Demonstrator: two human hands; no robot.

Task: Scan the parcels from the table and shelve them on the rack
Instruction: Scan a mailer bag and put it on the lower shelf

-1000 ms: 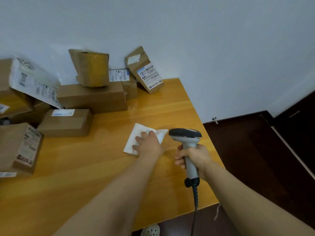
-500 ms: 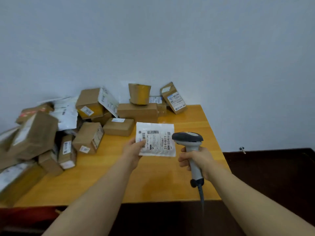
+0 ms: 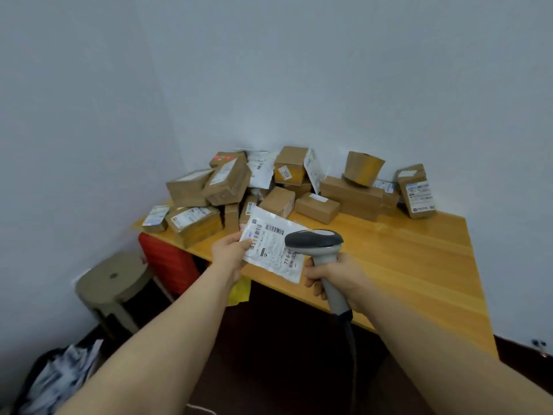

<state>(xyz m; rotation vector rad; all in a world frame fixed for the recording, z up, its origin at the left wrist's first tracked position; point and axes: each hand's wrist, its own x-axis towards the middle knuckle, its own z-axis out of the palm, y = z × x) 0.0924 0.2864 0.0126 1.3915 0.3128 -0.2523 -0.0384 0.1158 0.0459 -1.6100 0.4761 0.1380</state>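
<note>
Scanning seems the step in hand: the left hand [image 3: 229,250] pinches a white mailer [image 3: 269,250], label up, over the tabletop's [image 3: 419,259] near edge, the right hand [image 3: 333,277] grips the barcode scanner [image 3: 314,238] just beside it, and next the scanner head must face the barcode [image 3: 274,229].

We log: flat parcel [image 3: 273,250] white — black barcode stripes | scanner [image 3: 317,239] pale grey, dark grey head | table [image 3: 419,259] honey-yellow woodgrain | boxes [image 3: 350,193] brown, white labels | stool [image 3: 112,278] beige

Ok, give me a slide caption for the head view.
Left hand holds a white parcel beside the scanner gripped by the right hand, at a box-strewn table.
</note>
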